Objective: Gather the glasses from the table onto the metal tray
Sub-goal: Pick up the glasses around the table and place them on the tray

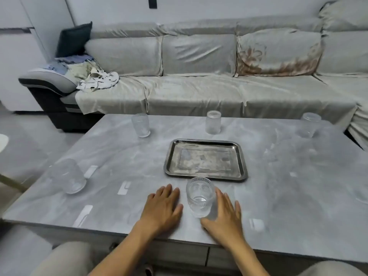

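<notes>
With the right hand spread beside the nearest glass, just off the empty metal tray at its six o'clock, its fingers should wrap the sides low, while the left hand lies flat on the desk

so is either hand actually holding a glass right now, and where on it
Neither has closed a grip. The right hand lies open against the right side of the nearest glass, which stands on the table. The left hand rests flat beside it.

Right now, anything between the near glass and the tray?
Nothing visible. The near glass stands just short of the metal tray's near rim, with the right hand beside it; the tray holds no glasses.
</notes>
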`<state>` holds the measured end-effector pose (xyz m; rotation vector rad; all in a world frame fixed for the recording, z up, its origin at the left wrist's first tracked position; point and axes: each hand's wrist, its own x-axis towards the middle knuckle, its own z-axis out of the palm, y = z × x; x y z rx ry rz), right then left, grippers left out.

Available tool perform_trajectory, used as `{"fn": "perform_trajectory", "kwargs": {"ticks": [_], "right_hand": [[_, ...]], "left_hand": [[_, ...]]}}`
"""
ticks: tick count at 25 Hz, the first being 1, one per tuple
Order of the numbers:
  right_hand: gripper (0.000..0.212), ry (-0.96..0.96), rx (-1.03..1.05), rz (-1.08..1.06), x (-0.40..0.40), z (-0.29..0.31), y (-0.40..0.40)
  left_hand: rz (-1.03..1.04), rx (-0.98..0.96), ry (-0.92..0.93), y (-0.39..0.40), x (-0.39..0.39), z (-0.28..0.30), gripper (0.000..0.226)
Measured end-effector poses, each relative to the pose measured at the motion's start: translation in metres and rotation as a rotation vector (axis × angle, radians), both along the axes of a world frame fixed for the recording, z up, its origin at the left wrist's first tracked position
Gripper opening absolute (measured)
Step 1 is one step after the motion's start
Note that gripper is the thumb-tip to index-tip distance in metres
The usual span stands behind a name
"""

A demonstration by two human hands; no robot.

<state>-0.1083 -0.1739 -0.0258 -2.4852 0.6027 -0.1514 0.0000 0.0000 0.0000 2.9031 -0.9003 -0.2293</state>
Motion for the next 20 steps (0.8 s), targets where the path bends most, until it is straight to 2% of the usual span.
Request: {"fn": "perform_trajectory", "kwargs": {"ticks": [3, 4, 7, 9, 11, 12, 16, 20], "right_hand": [[0.106, -0.128, 0.107, 0.032, 0.006, 0.003, 0.002], [0.105, -0.152, 0.138, 0.037, 0.009, 0.004, 0.005], [0.099, -0.229, 0.237, -0.024, 0.018, 0.008, 0.006], [0.089, -0.316, 0.441, -0.066, 0.027, 0.016, -0.004], [0.08, -0.388, 0.634, -0.069, 0.043, 0.04, -0.019], [0.077, -0.42, 0.645, -0.061, 0.056, 0.054, -0.027], [0.066, -0.536, 0.448, -0.095, 0.138, 0.111, -0.042], [0.066, -0.458, 0.138, -0.032, 0.213, 0.128, -0.048]], "left_hand": [[-0.035, -0.061, 0.041, -0.005, 0.034, 0.019, 0.037], [0.029, -0.108, 0.089, -0.004, 0.051, 0.025, 0.029], [0.344, -0.518, 0.182, -0.013, 0.089, 0.03, 0.009], [0.503, -0.687, 0.23, -0.021, 0.108, 0.03, 0.01], [0.539, -0.747, 0.323, -0.025, 0.125, 0.028, 0.02], [0.551, -0.776, 0.376, -0.026, 0.131, 0.023, 0.025], [0.57, -0.745, 0.424, -0.033, 0.142, 0.006, 0.032], [0.509, -0.712, 0.416, -0.041, 0.143, 0.002, 0.022]]}}
